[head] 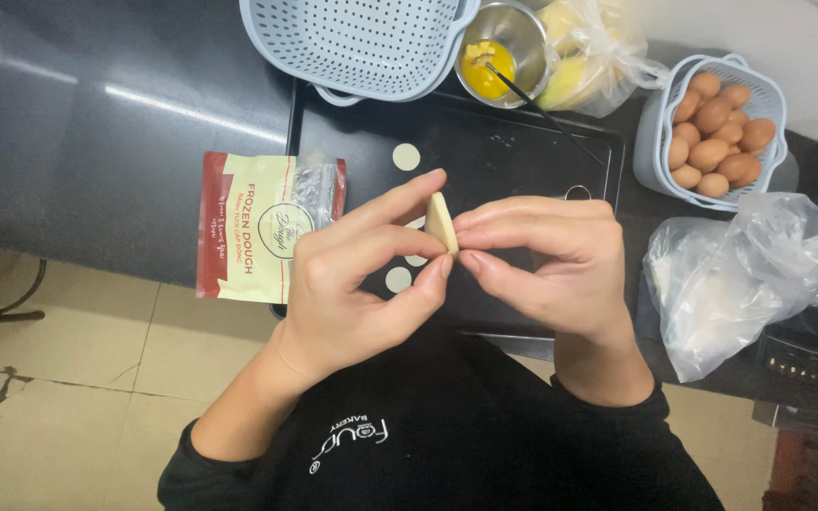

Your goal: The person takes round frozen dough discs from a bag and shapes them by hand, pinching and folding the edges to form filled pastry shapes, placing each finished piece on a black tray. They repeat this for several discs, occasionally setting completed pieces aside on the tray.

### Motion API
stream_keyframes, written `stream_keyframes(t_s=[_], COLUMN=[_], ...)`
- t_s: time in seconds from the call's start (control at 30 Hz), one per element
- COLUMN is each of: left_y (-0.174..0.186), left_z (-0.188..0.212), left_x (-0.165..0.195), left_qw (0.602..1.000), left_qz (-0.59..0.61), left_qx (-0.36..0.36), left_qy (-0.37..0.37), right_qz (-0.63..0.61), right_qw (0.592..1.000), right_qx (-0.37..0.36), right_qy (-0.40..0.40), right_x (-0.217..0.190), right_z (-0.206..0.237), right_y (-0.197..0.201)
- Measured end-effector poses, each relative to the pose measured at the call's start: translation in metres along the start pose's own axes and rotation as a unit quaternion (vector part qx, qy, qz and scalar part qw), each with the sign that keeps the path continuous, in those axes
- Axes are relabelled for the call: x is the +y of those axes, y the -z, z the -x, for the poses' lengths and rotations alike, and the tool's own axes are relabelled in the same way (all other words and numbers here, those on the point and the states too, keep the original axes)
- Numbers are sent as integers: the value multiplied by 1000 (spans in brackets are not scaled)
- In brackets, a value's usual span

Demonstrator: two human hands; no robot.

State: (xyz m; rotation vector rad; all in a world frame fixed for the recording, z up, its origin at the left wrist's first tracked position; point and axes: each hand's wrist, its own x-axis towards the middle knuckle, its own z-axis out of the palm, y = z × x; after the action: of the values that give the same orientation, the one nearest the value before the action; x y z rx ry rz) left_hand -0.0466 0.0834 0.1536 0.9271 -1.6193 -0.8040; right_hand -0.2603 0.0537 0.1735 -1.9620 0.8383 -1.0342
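Both hands pinch one pale folded dough piece (441,223) above the black baking tray (523,142): left hand (352,279) and right hand (542,260) each press fingertips onto it. Small round dough discs (406,156) lie on the tray, which sits on a dark glossy counter (97,123), by its front edge, over beige floor tiles (49,378). A red-and-cream dough packet (253,227) lies at the tray's left edge.

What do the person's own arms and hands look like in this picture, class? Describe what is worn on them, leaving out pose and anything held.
Both hands, the left hand and the right hand, are bare: no gloves, rings or watch show. The black sleeves of a dark top are pushed up, leaving the forearms uncovered. The nails look short and unpainted.
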Motion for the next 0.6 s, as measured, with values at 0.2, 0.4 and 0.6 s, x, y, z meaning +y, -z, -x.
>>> stream_keyframes(t_s=[0.2,0.4,0.6], left_y=[-1,-1,0], left_z=[-1,-1,-1], left_x=[-1,-3,-4], left_qw=[1000,999,998], left_qz=[-21,-38,-54], left_qx=[9,14,14], left_qy=[-4,-4,-33], right_qz=[24,28,29], right_qw=[1000,1000,1000], right_qx=[-5,-5,-4], right_qy=[2,1,9], right_x=[0,2,3], right_z=[1,-1,-1], right_y=[-3,-4,-4])
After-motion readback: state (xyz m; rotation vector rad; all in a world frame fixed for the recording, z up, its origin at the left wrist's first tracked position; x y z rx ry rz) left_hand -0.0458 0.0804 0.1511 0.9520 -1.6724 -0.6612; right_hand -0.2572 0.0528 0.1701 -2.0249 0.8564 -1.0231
